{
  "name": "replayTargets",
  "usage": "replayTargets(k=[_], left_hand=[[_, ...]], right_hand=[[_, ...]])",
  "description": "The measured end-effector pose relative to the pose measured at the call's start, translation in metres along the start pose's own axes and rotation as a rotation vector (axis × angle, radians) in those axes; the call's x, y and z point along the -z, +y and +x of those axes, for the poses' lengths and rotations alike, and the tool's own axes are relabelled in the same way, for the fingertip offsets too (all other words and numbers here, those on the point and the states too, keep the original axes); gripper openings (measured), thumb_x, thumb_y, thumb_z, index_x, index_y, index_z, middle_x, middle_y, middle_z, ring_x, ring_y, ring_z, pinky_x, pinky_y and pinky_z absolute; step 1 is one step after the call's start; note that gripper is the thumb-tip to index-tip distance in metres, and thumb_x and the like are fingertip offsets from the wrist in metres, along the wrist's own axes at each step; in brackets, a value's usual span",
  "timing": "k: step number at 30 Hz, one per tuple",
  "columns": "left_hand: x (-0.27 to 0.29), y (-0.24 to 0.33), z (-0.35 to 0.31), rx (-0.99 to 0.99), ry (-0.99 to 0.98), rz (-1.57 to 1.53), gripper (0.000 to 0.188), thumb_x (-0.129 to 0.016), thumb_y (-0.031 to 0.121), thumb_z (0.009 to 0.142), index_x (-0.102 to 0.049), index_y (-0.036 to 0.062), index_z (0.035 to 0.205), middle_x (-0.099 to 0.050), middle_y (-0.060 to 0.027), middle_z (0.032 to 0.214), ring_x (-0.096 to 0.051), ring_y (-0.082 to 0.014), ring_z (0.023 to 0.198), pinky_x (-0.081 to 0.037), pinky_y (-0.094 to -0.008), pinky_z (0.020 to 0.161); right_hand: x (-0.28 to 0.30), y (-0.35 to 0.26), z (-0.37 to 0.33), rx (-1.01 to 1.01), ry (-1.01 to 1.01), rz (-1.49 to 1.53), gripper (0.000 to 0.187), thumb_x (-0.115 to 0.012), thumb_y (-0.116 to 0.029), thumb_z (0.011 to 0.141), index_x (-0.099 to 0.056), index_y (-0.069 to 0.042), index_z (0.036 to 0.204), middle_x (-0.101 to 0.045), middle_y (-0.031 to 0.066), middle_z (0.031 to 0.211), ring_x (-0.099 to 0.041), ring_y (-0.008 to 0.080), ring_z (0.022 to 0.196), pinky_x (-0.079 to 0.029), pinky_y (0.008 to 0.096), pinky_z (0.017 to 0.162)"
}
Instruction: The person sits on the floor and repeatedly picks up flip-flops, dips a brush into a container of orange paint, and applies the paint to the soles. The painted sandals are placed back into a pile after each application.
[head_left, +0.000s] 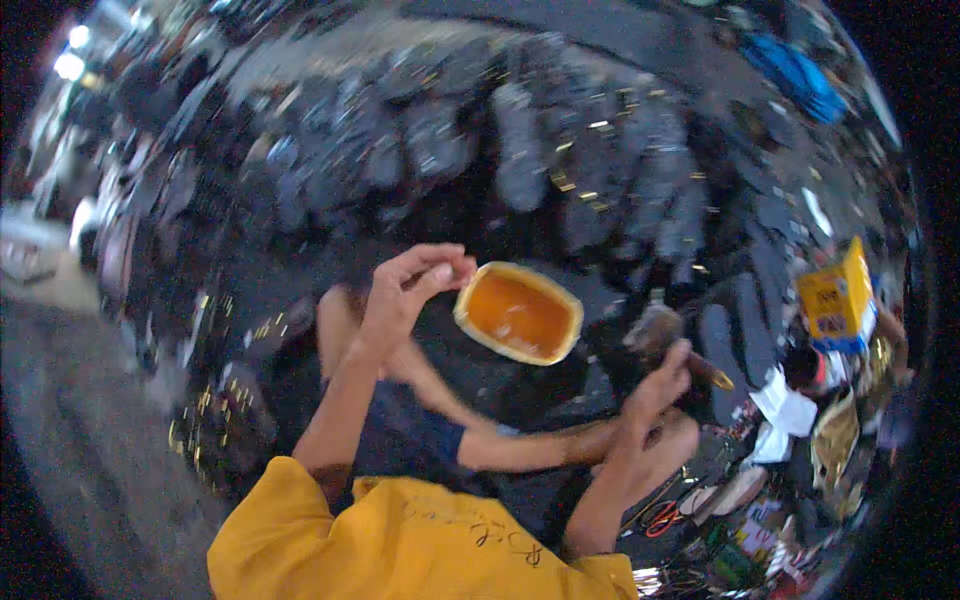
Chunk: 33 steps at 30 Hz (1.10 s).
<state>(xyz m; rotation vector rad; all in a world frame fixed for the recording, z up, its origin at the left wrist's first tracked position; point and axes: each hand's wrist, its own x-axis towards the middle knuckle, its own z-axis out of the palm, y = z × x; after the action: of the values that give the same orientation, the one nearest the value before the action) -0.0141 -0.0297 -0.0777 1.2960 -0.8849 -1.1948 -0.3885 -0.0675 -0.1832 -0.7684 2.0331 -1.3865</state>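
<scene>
An orange tub [520, 314] with a pale rim sits in the middle, just beyond my crossed legs; its inside is shiny. At its upper left corner, my left hand [412, 290] has thumb and fingers pinched together against or just beside the rim; anything small between them is hidden. To the right, my right hand [655, 388] is closed beside my knee. A grey-brown rounded lump [655, 330] shows beyond its fingers, and a brown stick-like piece [712, 374] with a yellow tip pokes out to the right. Blur hides whether these are one thing.
Rows of dark, sole-shaped pieces [518, 150] cover the ground ahead, some with yellow glints. On the right stand a yellow and blue box [838, 303], a white crumpled sheet [782, 415] and mixed clutter. A blue bundle [795, 75] lies far right. Grey floor [90, 400] runs along the left.
</scene>
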Motion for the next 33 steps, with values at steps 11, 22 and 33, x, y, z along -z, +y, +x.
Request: replayTargets(k=[11,22,33], left_hand=[[0.306,-0.115,-0.103,0.205,0.132,1.602,0.085,-0.084,0.008,0.072,-0.047,0.0071,0.149,-0.051,-0.0152,0.151,-0.050,-0.0346,0.138,-0.040,-0.0465,0.116],[0.255,0.035,-0.153,-0.032,0.999,0.544,0.060,-0.086,0.025,0.085,-0.055,0.0085,0.133,-0.064,-0.0125,0.130,-0.069,-0.0235,0.100,-0.056,-0.0328,0.071],[0.088,-0.068,-0.210,-0.084,0.712,1.180,0.042,-0.071,0.013,0.089,-0.057,0.0082,0.129,-0.066,-0.0143,0.119,-0.054,-0.0364,0.126,-0.037,-0.0542,0.113]], right_hand=[[-0.017,-0.120,-0.102,0.673,-0.409,-0.429,0.028,-0.077,-0.025,0.094,-0.075,-0.002,0.111,-0.077,0.0112,0.099,-0.071,0.0186,0.091,-0.055,0.0357,0.084],[-0.041,-0.049,-0.104,0.886,-0.465,-0.462,0.024,-0.078,-0.027,0.090,-0.072,-0.006,0.097,-0.071,0.0143,0.088,-0.069,0.0317,0.080,-0.055,0.0412,0.073],[-0.004,-0.041,-0.085,0.378,-0.495,-0.338,0.031,-0.072,-0.028,0.095,-0.067,0.001,0.106,-0.072,0.0149,0.088,-0.067,0.0262,0.079,-0.053,0.0400,0.076]])
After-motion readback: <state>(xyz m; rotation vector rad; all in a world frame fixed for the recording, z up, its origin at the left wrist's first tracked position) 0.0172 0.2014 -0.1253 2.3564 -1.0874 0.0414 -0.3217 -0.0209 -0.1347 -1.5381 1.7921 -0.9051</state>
